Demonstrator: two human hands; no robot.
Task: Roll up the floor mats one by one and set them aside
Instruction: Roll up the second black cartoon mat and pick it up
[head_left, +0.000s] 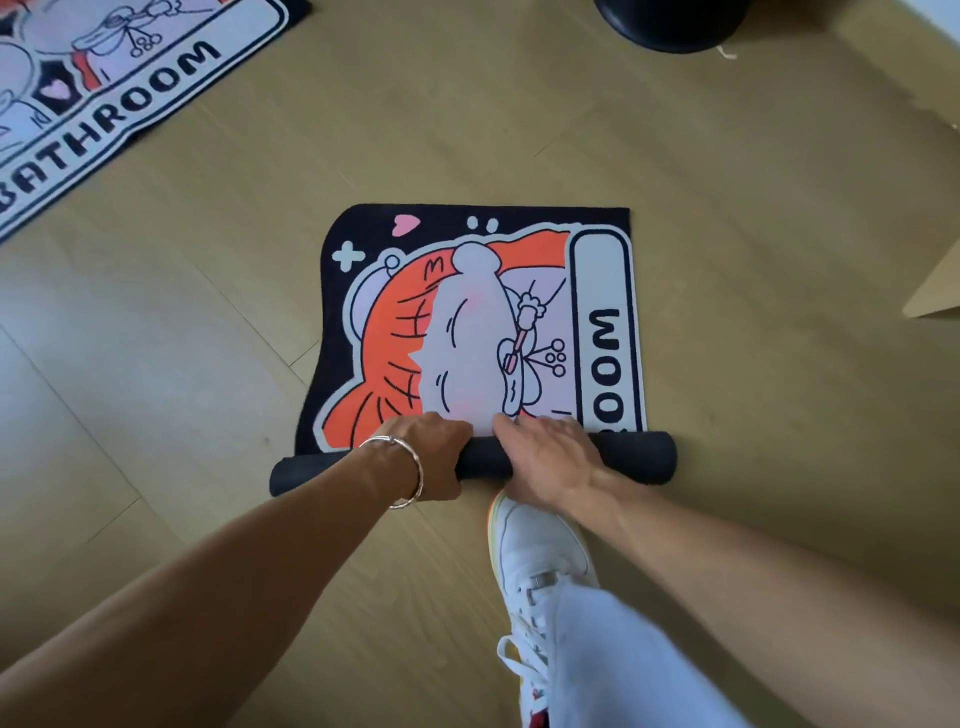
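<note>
Left hand (431, 457) grip clamped on mat roll (634, 460); right hand (545, 457) grip curled over same roll; second mat (104, 104) flat.

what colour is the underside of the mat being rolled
Dark charcoal, nearly black, on the rolled part of the mat, best seen in the head view.

- Two floor mats: one half-rolled mat (483, 332), one flat mat (104, 93).
- Two hands: left hand (426, 457), right hand (545, 457).
- One bracelet (410, 467).
- One white shoe (540, 561).
- One black round object (670, 23).
</note>
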